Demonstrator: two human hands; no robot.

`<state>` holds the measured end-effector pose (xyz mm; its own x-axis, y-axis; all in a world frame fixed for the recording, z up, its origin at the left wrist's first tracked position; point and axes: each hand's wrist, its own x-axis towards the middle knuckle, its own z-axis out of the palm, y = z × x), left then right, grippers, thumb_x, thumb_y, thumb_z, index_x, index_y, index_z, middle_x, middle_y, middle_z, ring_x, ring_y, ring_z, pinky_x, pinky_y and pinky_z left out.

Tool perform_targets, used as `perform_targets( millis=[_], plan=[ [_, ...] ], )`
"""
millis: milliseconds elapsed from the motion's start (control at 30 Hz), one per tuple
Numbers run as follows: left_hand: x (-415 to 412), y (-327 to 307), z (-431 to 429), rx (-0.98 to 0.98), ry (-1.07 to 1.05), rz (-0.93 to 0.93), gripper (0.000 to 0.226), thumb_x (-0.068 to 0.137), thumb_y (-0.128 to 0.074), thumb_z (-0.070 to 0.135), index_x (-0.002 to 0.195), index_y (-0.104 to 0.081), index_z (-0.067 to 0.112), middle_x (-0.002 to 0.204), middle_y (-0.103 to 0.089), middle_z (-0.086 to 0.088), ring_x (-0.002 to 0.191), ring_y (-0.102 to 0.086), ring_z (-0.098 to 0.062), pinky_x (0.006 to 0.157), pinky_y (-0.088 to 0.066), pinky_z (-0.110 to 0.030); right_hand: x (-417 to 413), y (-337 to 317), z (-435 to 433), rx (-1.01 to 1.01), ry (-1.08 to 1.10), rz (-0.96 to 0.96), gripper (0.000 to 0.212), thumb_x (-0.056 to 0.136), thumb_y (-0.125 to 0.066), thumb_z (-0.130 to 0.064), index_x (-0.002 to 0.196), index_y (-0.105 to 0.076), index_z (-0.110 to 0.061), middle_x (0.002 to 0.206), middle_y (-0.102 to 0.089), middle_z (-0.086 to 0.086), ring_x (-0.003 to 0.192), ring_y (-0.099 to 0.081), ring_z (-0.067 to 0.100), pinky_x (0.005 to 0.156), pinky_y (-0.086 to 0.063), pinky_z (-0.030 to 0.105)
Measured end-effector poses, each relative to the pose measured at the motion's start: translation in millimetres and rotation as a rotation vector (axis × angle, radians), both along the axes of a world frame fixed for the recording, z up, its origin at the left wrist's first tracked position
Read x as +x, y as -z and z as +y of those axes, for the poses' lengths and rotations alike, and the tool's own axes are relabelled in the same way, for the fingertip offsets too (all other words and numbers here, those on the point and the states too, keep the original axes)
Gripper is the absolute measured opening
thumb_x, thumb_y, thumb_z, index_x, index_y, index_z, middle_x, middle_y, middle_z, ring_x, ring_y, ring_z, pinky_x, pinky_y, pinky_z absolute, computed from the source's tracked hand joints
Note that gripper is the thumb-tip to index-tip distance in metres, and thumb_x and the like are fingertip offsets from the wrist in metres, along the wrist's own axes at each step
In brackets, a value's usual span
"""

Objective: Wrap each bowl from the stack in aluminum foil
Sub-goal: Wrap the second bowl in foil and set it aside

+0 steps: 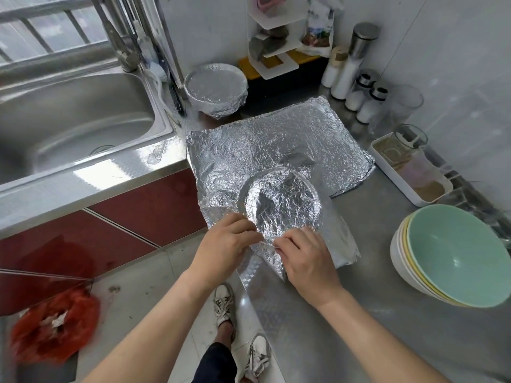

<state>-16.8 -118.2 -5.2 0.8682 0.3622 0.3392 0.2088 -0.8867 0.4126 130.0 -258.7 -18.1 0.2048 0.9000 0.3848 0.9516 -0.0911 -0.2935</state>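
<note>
Two hands fold foil over a bowl.
On the steel counter (387, 313) lies a big foil sheet (276, 142), with the bowl stack (453, 255) to its right. The foil-covered bowl (279, 205) sits at the sheet's near edge. The left hand (226, 244) and right hand (307, 261) both pinch loose foil (343, 244) at the bowl's near rim. It looks thin and easy to tear, so soft pinches at the edges seem best.

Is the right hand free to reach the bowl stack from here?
Likely yes, once it lets go: the right hand pinches the foil on the bowl, and only flat foil and counter lie between it and the bowl stack.
</note>
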Motion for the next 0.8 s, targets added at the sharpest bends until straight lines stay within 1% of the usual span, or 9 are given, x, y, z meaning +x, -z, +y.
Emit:
perform_targets(
  millis=[133,267,367,467,533,600,633,700,800],
  plan=[
    [0,4,0,0.024,-0.014,-0.033,0.026,0.072,-0.079,-0.006,0.087,-0.076,0.015,0.089,-0.068,0.003,0.093,-0.055,-0.02,0.076,-0.044,-0.025,-1,5,3,0.028,0.003,-0.004,0.01,0.084,-0.069,-0.004,0.087,-0.064,-0.013,0.083,-0.058,0.001,0.076,-0.05,0.023,0.068,-0.041,0.033],
    [4,1,-3,0.077,-0.019,-0.101,0.021,0.08,-0.063,-0.004,0.086,-0.075,0.011,0.091,-0.069,0.0,0.097,-0.053,-0.02,0.081,-0.045,-0.026,-4,1,6,0.064,0.047,-0.025,0.011,0.084,-0.058,-0.001,0.081,-0.063,-0.011,0.078,-0.056,0.003,0.072,-0.049,0.024,0.065,-0.043,0.035],
    [7,-3,-1,0.094,-0.039,-0.141,0.023,0.08,-0.063,-0.007,0.089,-0.076,0.01,0.097,-0.07,-0.002,0.103,-0.055,-0.022,0.087,-0.046,-0.025,-11,-8,6,0.085,0.126,-0.034,0.014,0.082,-0.056,0.001,0.082,-0.064,-0.01,0.079,-0.057,0.004,0.071,-0.05,0.025,0.067,-0.041,0.034],
    [6,-4,3,0.099,-0.064,-0.145,0.018,0.087,-0.061,0.002,0.089,-0.076,0.011,0.102,-0.071,-0.002,0.104,-0.054,-0.022,0.086,-0.047,-0.026,-27,-15,9,0.07,0.187,-0.034,0.021,0.085,-0.045,-0.004,0.084,-0.065,-0.01,0.078,-0.057,0.003,0.072,-0.051,0.023,0.067,-0.039,0.033],
    [4,-3,7,0.081,-0.088,-0.125,0.018,0.088,-0.058,0.008,0.088,-0.076,0.013,0.102,-0.071,-0.001,0.104,-0.054,-0.021,0.084,-0.047,-0.027,-36,-12,14,0.066,0.233,-0.025,0.018,0.086,-0.05,-0.002,0.085,-0.065,-0.011,0.077,-0.057,0.002,0.071,-0.051,0.022,0.066,-0.037,0.032],
    [1,-2,12,0.071,-0.087,-0.081,0.014,0.082,-0.066,0.006,0.089,-0.076,0.014,0.104,-0.071,0.0,0.104,-0.053,-0.021,0.085,-0.047,-0.028,-42,-8,19,0.063,0.265,0.002,0.011,0.086,-0.06,-0.003,0.086,-0.066,-0.012,0.078,-0.058,0.001,0.072,-0.052,0.021,0.066,-0.036,0.031],
    [1,-2,14,0.064,-0.081,-0.046,0.017,0.077,-0.072,0.002,0.089,-0.076,0.014,0.104,-0.071,0.0,0.104,-0.053,-0.021,0.086,-0.046,-0.028,-45,-6,21,0.052,0.266,0.018,0.008,0.087,-0.062,-0.005,0.086,-0.066,-0.012,0.078,-0.058,0.0,0.072,-0.052,0.021,0.066,-0.036,0.031],
    [0,-4,16,0.05,-0.088,0.029,0.032,0.066,-0.079,-0.007,0.089,-0.076,0.015,0.106,-0.071,0.002,0.107,-0.054,-0.021,0.087,-0.049,-0.029,-48,-4,21,0.011,0.241,0.05,0.003,0.087,-0.067,-0.012,0.088,-0.066,-0.015,0.08,-0.059,-0.002,0.075,-0.054,0.02,0.068,-0.038,0.031],
    [1,-11,14,0.002,-0.141,0.074,0.047,0.061,-0.068,-0.016,0.094,-0.076,0.017,0.109,-0.07,0.003,0.109,-0.058,-0.023,0.082,-0.056,-0.036,-41,-9,15,-0.075,0.188,0.167,0.02,0.083,-0.071,-0.03,0.101,-0.066,-0.022,0.092,-0.058,-0.006,0.087,-0.052,0.015,0.08,-0.038,0.033]
  ],
)
